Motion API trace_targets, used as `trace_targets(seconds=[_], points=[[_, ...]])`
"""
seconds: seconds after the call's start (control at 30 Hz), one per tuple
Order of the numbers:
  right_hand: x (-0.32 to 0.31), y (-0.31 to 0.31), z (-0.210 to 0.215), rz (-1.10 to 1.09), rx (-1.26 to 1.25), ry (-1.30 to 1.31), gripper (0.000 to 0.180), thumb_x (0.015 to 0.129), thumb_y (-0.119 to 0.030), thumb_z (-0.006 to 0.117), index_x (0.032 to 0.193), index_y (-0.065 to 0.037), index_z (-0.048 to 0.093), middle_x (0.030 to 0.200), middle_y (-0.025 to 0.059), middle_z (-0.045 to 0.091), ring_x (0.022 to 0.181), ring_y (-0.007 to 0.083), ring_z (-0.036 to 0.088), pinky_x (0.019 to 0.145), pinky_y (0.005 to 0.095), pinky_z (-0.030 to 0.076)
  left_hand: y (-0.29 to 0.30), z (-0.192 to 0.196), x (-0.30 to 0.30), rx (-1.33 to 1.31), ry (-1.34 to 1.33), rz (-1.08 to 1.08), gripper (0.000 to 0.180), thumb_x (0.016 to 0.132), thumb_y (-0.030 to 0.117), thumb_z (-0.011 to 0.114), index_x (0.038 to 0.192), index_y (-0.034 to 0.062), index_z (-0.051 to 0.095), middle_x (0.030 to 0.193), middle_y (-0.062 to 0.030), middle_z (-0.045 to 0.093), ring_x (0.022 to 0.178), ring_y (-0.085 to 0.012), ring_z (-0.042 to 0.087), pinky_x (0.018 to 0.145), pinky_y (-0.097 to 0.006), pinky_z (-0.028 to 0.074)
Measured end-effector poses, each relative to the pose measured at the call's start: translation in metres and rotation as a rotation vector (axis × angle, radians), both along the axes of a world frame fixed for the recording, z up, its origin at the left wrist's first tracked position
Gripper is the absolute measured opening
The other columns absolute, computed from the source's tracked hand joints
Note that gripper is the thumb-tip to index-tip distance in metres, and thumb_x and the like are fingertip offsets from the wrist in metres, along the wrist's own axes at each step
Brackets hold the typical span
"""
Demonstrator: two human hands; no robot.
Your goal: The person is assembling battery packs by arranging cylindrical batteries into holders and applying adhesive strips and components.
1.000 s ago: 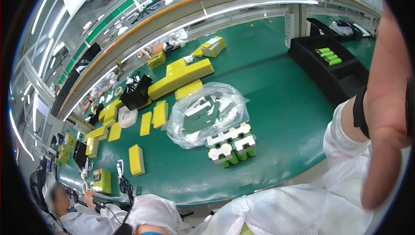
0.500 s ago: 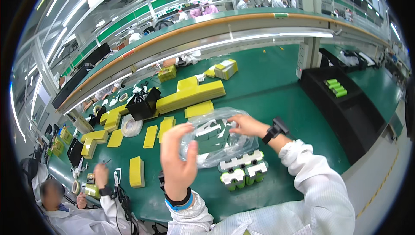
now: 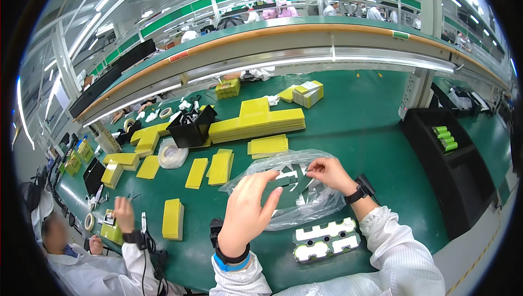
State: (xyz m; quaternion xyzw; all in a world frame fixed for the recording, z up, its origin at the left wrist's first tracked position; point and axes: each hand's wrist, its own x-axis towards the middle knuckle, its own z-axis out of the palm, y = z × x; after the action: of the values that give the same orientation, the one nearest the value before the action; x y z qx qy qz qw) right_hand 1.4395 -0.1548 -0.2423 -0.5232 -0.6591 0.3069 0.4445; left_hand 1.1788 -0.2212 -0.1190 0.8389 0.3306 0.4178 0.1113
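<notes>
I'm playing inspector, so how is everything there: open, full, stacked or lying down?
Plastic bag: crumpled
White strips: loose, jumbled
Left hand: grip open by the bag
Right hand: grip drawn together; can't tell whether it holds anything
Battery cell pack: white side up
Black bin: open-topped, filled
Yellow sheets: stacked flat
Green cells: lying side by side in the black tray

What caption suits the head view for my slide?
Left hand and right hand at a clear plastic bag, a white-topped pack on the green table.

One strip bag (image 3: 286, 221), four cylinders (image 3: 445, 139) in one tray (image 3: 436, 181).
</notes>
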Motion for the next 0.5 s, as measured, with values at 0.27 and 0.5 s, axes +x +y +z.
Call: trace_targets(seconds=[0.27, 0.5], points=[[-0.018, -0.027, 0.046, -0.020, 0.227, 0.064, 0.009, 0.084, -0.003, 0.069, 0.091, 0.000, 0.066, 0.084, 0.0028, 0.063, 0.073, 0.0072, 0.060, 0.065, 0.0231, 0.052, 0.067, -0.089, 0.044, -0.164, 0.148, -0.041, 0.033, 0.077, 0.020, 0.076, 0.102, 0.0037, 0.063, 0.084, -0.0131, 0.065, 0.061, -0.0237, 0.060, 0.058, -0.035, 0.048], [-0.010, -0.027, 0.045, 0.172, 0.003, 0.412, 0.016, 0.086, -0.003, 0.067, 0.101, 0.002, 0.065, 0.089, 0.0032, 0.065, 0.079, 0.0087, 0.062, 0.073, 0.0234, 0.051, 0.068, -0.079, 0.045, -0.391, 0.143, 0.019, 0.027, 0.079, 0.022, 0.074, 0.094, 0.0034, 0.062, 0.074, -0.0165, 0.064, 0.066, -0.0345, 0.062, 0.060, -0.040, 0.047]])
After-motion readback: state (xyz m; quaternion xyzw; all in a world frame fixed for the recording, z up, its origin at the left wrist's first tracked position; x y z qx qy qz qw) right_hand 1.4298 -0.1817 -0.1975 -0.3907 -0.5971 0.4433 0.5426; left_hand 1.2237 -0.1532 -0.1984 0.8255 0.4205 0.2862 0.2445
